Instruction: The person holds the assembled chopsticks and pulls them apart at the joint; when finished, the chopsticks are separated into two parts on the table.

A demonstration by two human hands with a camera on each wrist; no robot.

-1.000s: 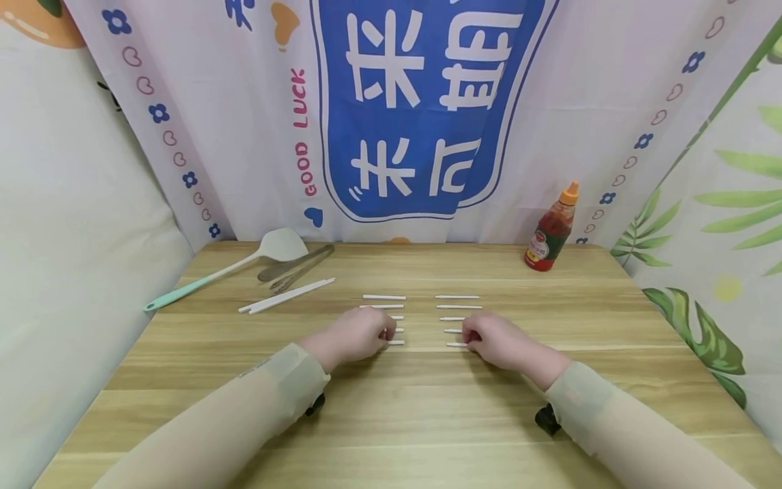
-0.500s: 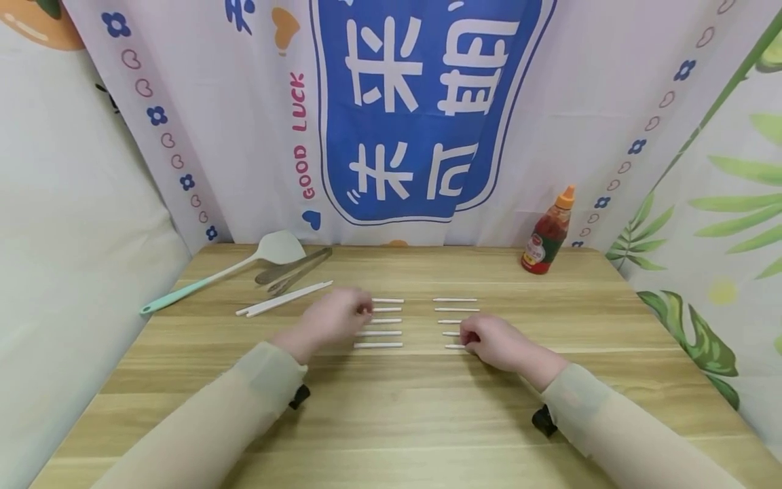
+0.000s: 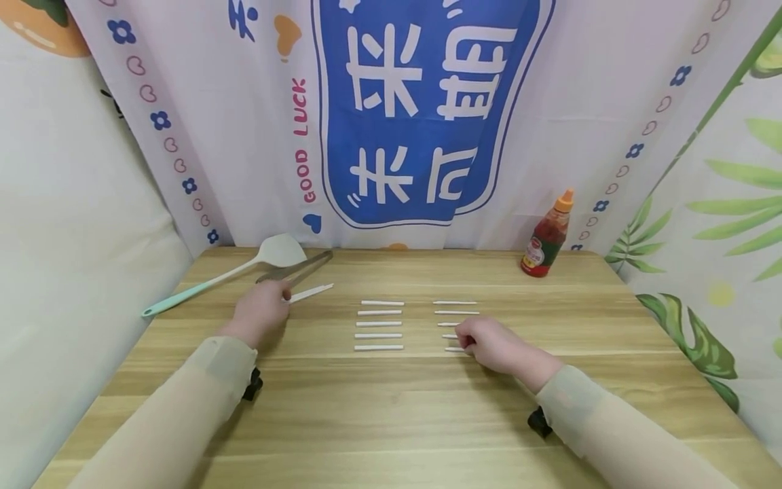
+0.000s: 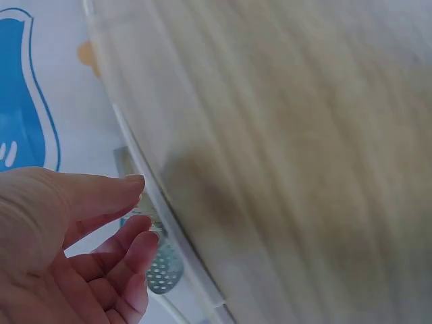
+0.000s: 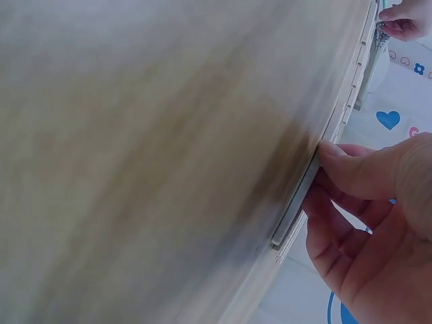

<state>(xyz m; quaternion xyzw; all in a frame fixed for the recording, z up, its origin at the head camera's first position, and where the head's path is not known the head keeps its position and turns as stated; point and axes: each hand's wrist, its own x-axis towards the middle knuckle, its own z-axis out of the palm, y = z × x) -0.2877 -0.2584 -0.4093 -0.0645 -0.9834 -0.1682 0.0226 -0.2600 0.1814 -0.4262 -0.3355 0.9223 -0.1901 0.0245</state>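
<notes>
My left hand (image 3: 263, 311) is over the long white sticks (image 3: 313, 293) at the left, just in front of the metal tongs (image 3: 311, 266). In the left wrist view a gap shows between its thumb and fingers (image 4: 138, 246), and the perforated end of the tongs lies behind them. At the right column of short white sticks (image 3: 455, 302), my right hand (image 3: 497, 346) pinches the nearest short stick (image 5: 291, 214) between thumb and fingers. That stick's narrow end points left; the hand hides its other end. A matching left column of short sticks (image 3: 379, 335) lies parallel across a gap.
Behind the tongs lies a spatula (image 3: 280, 251) with a white head and mint handle. A red sauce bottle (image 3: 548, 238) with an orange cap stands at the back right. A printed cloth (image 3: 256, 136) hangs along the wooden table's (image 3: 391, 414) back edge.
My left hand has left the left column of short sticks and moved left to the long sticks, uncovering that column. My right hand has stayed at the nearest right stick.
</notes>
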